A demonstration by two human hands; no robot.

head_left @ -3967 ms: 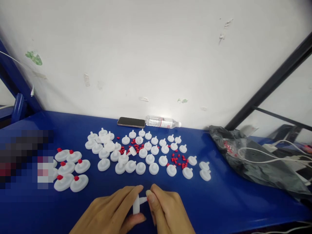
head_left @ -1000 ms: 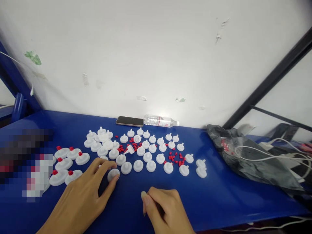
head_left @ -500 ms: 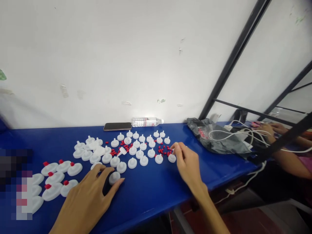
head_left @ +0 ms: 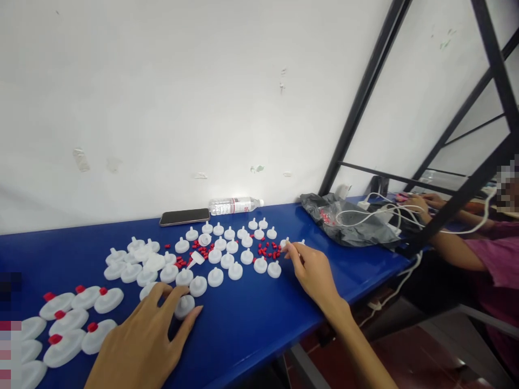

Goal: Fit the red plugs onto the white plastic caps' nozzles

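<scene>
Many white round plastic caps with narrow spouts stand on the blue table (head_left: 243,313). My left hand (head_left: 141,335) has its thumb and index finger curved around one white spout cap (head_left: 185,307), which stands upright on the table. My right hand (head_left: 314,270) is pinched beside small red caps (head_left: 265,248), close to a white spout cap partly behind the fingertips. Whatever lies between those fingertips is too small to make out. At the left, several larger-looking white caps (head_left: 65,347) have red tips on their spouts.
A phone (head_left: 184,217) and a clear bottle (head_left: 233,206) lie by the wall. To the right are a dark plastic bag (head_left: 348,227), white cables and a black metal frame (head_left: 357,108). Another person's hands (head_left: 421,205) are beyond the frame.
The view has turned to the right, so the table's things appear shifted left. My right hand sits slightly farther from the front right white cap. My left hand stays around the same cap.
</scene>
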